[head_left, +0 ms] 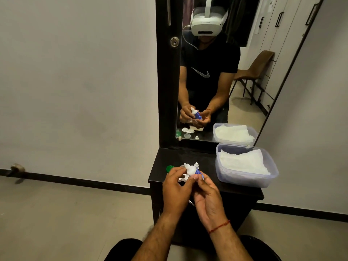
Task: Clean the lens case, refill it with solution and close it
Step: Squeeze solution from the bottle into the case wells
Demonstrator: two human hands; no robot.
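Solution bottle (195, 171) held over the black dresser top (205, 180).
Right hand (208, 200) grips its blue body; left hand (176, 191) pinches its white top.

Both hands are up over the black table (239, 189): right hand (208, 200) grips the little blue solution bottle (194, 171), left hand (176, 191) pinches near its white top. Tub of tissues (244, 166) sits alongside.

Pale wall (75, 81), black skirting (84, 182), beige floor (66, 213). Black worktop (163, 170) against wall, tall black-framed mirror (244, 81) above. Mirror reflects brown chair (258, 68), white wardrobe doors (278, 25).
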